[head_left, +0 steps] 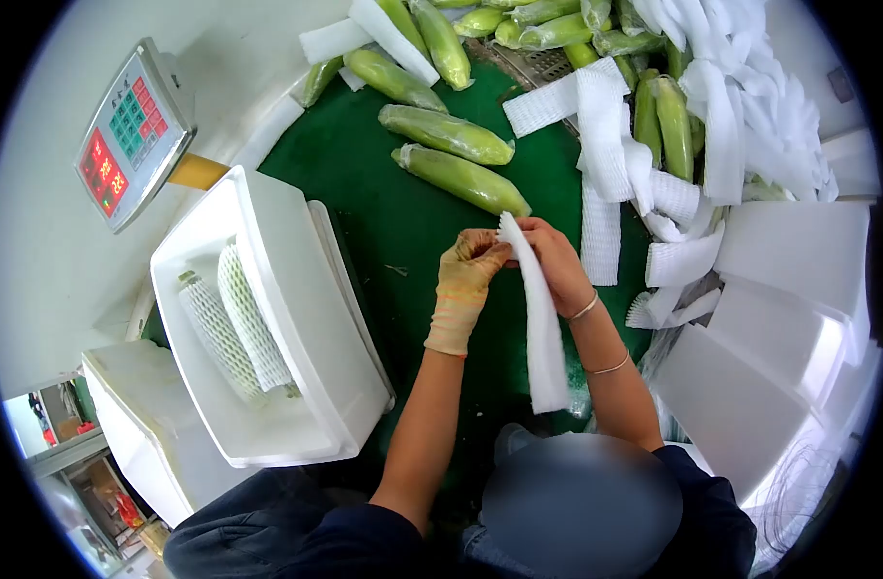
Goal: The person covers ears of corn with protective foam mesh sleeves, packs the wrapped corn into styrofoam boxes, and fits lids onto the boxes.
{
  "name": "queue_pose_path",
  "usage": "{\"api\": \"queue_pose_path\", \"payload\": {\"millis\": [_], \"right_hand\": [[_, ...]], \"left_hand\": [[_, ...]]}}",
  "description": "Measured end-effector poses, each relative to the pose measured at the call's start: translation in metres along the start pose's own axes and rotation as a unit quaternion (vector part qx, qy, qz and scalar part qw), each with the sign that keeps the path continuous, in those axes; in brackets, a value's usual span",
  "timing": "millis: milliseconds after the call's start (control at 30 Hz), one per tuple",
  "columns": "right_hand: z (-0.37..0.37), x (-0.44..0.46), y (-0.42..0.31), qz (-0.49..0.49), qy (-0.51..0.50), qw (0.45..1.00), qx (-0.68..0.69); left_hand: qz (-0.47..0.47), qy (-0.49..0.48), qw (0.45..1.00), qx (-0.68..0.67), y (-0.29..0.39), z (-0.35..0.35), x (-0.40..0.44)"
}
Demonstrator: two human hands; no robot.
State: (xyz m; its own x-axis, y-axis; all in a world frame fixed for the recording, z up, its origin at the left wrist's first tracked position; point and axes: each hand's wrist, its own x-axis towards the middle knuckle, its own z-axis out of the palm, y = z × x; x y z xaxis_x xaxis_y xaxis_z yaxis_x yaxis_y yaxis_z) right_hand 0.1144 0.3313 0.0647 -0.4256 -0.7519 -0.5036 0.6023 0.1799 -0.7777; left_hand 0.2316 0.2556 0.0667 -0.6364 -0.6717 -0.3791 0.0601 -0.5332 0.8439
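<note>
My left hand [468, 285], in a yellowish glove, pinches the upper end of a white foam net sleeve [540, 328]. On the other side of that end, my right hand [554, 259] is bare, with its fingers closed on the sleeve too. The sleeve hangs down flat towards my body. Just above my hands, a plastic-wrapped green vegetable [463, 180] lies on the green table [354, 159], its tip near my fingers. A second wrapped one [446, 133] rests beyond it.
On the left, a white foam box [306, 386] holds two net-covered vegetables [253, 314], beside a scale display [133, 135]. More wrapped vegetables [557, 34] lie at the back. Foam sleeves [605, 125] are heaped at the right, above stacked white boxes [740, 386].
</note>
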Motion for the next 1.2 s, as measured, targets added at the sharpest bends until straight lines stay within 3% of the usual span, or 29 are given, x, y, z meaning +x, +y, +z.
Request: {"api": "queue_pose_path", "payload": {"millis": [33, 100, 133, 167, 200, 233, 267, 300, 367, 400, 433, 467, 500, 533, 567, 600, 667, 700, 733, 800, 867, 967, 1033, 1067, 1100, 1133, 1167, 1200], "right_hand": [[-0.003, 0.000, 0.003, 0.020, -0.007, 1.000, -0.023], [-0.014, 0.004, 0.008, -0.072, -0.050, 0.994, -0.072], [-0.022, 0.011, 0.013, -0.135, -0.048, 0.985, -0.098], [-0.027, 0.019, 0.010, -0.159, -0.030, 0.980, -0.115], [-0.028, 0.031, 0.006, -0.151, -0.043, 0.987, 0.036], [-0.028, 0.044, 0.001, -0.140, -0.056, 0.971, 0.187], [-0.023, 0.049, -0.015, -0.099, -0.045, 0.958, 0.265], [-0.025, 0.064, -0.020, -0.070, -0.087, 0.957, 0.270], [-0.028, 0.090, -0.021, -0.015, -0.071, 0.992, 0.100], [-0.031, 0.101, -0.018, -0.038, -0.028, 0.998, -0.044], [-0.029, 0.100, -0.022, -0.043, -0.033, 0.998, -0.043], [-0.027, 0.096, -0.024, -0.059, -0.021, 0.972, -0.228], [-0.026, 0.091, -0.024, -0.072, -0.008, 0.912, -0.403], [-0.027, 0.090, -0.015, -0.141, -0.009, 0.909, -0.392], [-0.024, 0.082, -0.014, -0.141, 0.004, 0.912, -0.386], [-0.025, 0.076, -0.009, -0.146, 0.004, 0.909, -0.390], [-0.015, 0.042, -0.013, -0.161, 0.005, 0.904, -0.397], [0.004, 0.007, -0.032, -0.173, 0.005, 0.901, -0.398], [0.020, -0.022, -0.043, -0.213, 0.001, 0.901, -0.378], [0.045, -0.041, -0.060, -0.246, -0.001, 0.900, -0.359], [0.059, -0.031, -0.076, -0.213, -0.017, 0.898, -0.384], [0.058, 0.030, -0.044, -0.157, 0.058, 0.963, -0.210], [0.032, 0.067, 0.007, -0.145, 0.106, 0.967, -0.183], [0.024, 0.067, 0.024, -0.104, 0.126, 0.981, -0.106], [0.014, 0.069, 0.048, -0.105, 0.128, 0.980, -0.108], [0.002, 0.074, 0.073, -0.094, 0.184, 0.967, -0.147], [-0.005, 0.075, 0.088, -0.083, 0.239, 0.950, -0.185], [-0.007, 0.070, 0.090, -0.081, 0.241, 0.949, -0.187]], "left_hand": [[0.028, 0.003, 1.000, 0.011, -0.005, 0.000, 0.007], [-0.080, 0.061, 0.994, -0.042, 0.002, 0.002, 0.014], [0.003, 0.052, 0.993, -0.109, -0.013, -0.002, 0.021], [0.017, 0.044, 0.974, -0.223, -0.017, -0.008, 0.029], [0.019, 0.046, 0.974, -0.223, -0.019, -0.009, 0.040], [0.039, 0.060, 0.948, -0.310, -0.021, -0.009, 0.052], [0.061, 0.072, 0.915, -0.393, -0.018, -0.009, 0.064], [0.069, 0.107, 0.912, -0.390, -0.009, -0.003, 0.072], [0.092, 0.234, 0.951, -0.181, -0.012, -0.009, 0.096], [0.131, 0.319, 0.937, -0.049, -0.021, -0.010, 0.106], [0.059, 0.321, 0.944, 0.054, -0.058, -0.043, 0.135], [0.063, 0.333, 0.939, 0.055, -0.053, -0.025, 0.124], [0.064, 0.346, 0.934, 0.056, -0.052, -0.003, 0.108], [0.024, 0.279, 0.949, 0.143, -0.060, -0.008, 0.107], [0.027, 0.259, 0.961, 0.092, -0.046, 0.004, 0.096], [-0.036, 0.187, 0.965, 0.178, -0.007, 0.018, 0.067], [-0.075, 0.043, 0.994, 0.068, -0.016, -0.004, 0.039], [-0.076, -0.066, 0.977, -0.188, -0.017, -0.012, 0.025], [-0.131, -0.166, 0.884, -0.417, -0.017, -0.020, 0.011], [-0.110, 0.013, 0.947, -0.301, -0.031, -0.017, -0.006], [-0.077, -0.012, 0.949, -0.305, -0.021, -0.015, -0.027], [-0.020, 0.124, 0.956, -0.265, -0.029, -0.060, -0.016], [0.005, 0.183, 0.982, -0.046, -0.005, -0.039, 0.019], [0.025, 0.212, 0.976, 0.047, -0.007, -0.035, 0.032], [0.065, 0.231, 0.966, 0.101, -0.036, -0.046, 0.047], [0.120, 0.201, 0.906, 0.351, -0.064, -0.063, 0.062], [0.108, 0.138, 0.780, 0.601, -0.148, -0.111, 0.107], [0.144, 0.191, 0.940, 0.244, -0.129, -0.091, 0.097]]}}
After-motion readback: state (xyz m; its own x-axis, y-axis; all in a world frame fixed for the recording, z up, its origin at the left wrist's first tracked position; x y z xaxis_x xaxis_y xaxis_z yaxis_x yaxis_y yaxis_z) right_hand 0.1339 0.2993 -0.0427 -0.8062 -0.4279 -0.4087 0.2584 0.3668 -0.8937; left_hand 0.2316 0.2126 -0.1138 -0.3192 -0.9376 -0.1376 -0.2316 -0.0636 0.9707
